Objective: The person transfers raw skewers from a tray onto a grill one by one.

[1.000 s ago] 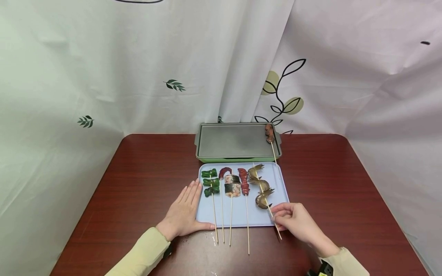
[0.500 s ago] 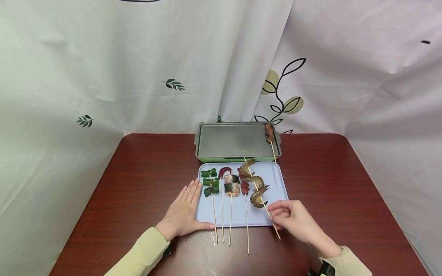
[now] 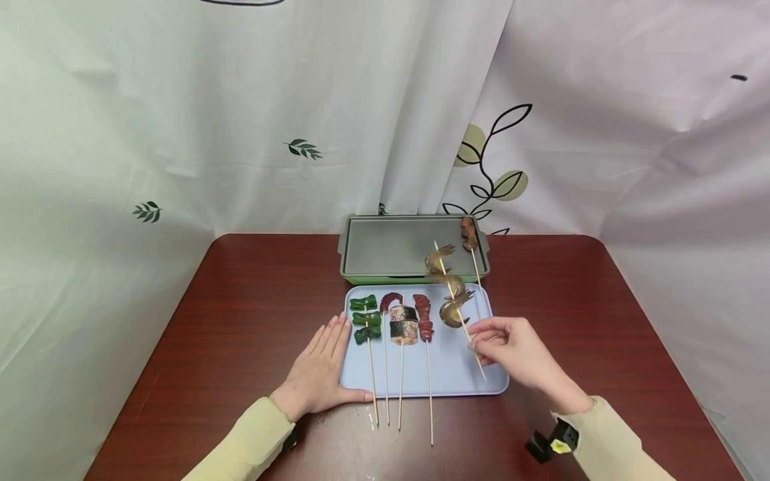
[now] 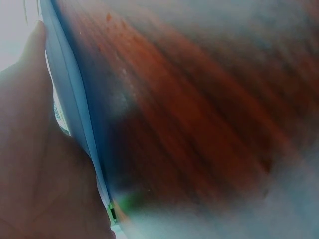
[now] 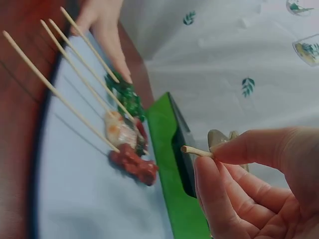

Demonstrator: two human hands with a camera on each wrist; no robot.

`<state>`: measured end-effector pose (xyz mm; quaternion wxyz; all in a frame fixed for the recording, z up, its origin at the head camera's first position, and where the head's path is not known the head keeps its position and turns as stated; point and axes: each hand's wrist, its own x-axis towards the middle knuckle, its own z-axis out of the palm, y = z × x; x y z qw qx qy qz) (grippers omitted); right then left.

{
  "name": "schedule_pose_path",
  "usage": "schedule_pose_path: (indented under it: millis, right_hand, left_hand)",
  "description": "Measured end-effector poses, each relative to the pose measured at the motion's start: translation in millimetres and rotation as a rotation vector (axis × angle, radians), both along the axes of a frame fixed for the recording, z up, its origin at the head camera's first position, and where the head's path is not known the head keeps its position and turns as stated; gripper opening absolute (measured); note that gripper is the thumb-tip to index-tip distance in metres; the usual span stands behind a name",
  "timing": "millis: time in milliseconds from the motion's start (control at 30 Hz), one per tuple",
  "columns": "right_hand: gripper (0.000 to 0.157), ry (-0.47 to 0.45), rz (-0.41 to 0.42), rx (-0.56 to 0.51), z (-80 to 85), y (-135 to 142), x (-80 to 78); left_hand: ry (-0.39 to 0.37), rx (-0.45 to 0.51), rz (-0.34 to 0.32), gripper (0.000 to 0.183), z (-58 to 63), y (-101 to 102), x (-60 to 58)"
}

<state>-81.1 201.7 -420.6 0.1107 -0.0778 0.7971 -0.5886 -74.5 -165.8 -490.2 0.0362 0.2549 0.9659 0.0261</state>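
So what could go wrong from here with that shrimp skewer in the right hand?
The right hand pinches the shrimp skewer only below its food, so it might roll or tip.
In the head view its top overlaps the griddle, close to the brown meat skewer, so it could nudge that one.
The brown meat skewer's lower end reaches over the tray, so the right hand could catch it in passing.
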Motion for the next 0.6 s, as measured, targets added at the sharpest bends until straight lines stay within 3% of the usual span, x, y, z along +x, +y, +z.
schedule_pose_path:
  millis: [300,600]
  right_hand:
    - [0.023,-0.049,-0.096,-0.015,8.7,2.6,-42.9]
    - [0.03,-0.062,-0.127,-0.003,17.9,0.8,-84.6]
  left_hand:
    - [0.066,0.029,-0.002,0.137,-16.0,-2.9,-1.8]
    - [0.03,0.027,-0.005,0.136,-7.4,-1.8,-0.5]
